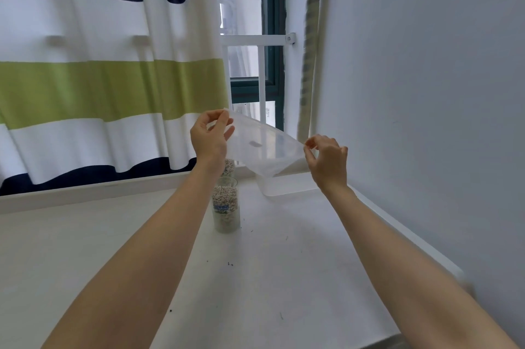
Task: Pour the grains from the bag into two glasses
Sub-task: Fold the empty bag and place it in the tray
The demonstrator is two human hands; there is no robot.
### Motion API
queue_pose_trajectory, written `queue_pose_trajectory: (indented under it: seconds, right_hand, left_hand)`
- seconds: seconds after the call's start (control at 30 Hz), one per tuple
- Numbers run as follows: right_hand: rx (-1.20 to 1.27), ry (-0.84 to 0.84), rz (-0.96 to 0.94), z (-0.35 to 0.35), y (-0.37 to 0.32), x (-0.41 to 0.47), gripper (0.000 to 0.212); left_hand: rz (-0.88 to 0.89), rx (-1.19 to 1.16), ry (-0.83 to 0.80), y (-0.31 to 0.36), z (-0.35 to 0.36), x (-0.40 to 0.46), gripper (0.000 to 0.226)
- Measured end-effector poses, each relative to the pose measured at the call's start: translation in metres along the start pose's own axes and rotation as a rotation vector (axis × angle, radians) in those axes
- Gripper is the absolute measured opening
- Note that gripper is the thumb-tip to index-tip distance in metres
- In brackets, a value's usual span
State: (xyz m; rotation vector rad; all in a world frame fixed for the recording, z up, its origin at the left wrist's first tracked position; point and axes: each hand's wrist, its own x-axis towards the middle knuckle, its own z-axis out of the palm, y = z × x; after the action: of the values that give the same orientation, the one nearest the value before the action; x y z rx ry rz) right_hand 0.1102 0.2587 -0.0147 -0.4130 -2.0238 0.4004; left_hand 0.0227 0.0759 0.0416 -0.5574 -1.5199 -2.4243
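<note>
A person's two bare arms reach forward over a white table [284, 277]. The left hand [208, 137] pinches one upper corner of a clear plastic bag [264, 147], thumb and fingertips pressed together on its edge. The right hand [326, 161] pinches the opposite corner the same way. The bag hangs stretched between the hands, raised above the table, and looks empty; being see-through, its lower edge is hard to trace. Below the left wrist stands a glass [225, 208] full of pale grains. A second glass [229, 166] stands behind it, mostly hidden by the left wrist and the bag. A clear tub [284, 185] sits behind the bag, partly covered. Dark specks dot the table.
</note>
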Motion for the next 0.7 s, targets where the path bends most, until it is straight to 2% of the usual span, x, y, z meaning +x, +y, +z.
queue_pose_trajectory:
  seconds: [0.13,0.3,0.4,0.5,0.57,0.63,0.7]
  right_hand:
    - [-0.030,-0.007,-0.035,-0.001,-0.010,0.007,0.032]
    - [-0.072,0.104,-0.102,0.008,-0.014,0.021,0.030]
    - [-0.099,0.089,-0.169,0.019,-0.002,0.030,0.030]
    - [-0.164,0.013,-0.249,0.029,0.014,0.034,0.034]
    - [-0.204,-0.047,-0.261,0.037,0.027,0.033,0.034]
    - [-0.220,-0.081,-0.231,0.045,0.040,0.031,0.032]
    - [-0.260,-0.163,-0.210,0.054,0.050,0.031,0.034]
  left_hand:
    - [-0.014,-0.025,-0.079,-0.001,0.011,0.001,0.016]
    - [-0.068,0.034,-0.120,-0.005,0.026,0.003,0.030]
    - [-0.093,0.341,-0.116,-0.021,0.034,0.011,0.032]
    - [-0.139,0.784,-0.197,-0.039,0.049,0.014,0.025]
    - [-0.163,1.070,-0.231,-0.050,0.061,0.013,0.029]
    - [-0.123,1.201,-0.287,-0.062,0.074,0.009,0.033]
    - [-0.066,1.234,-0.375,-0.078,0.084,0.007,0.037]
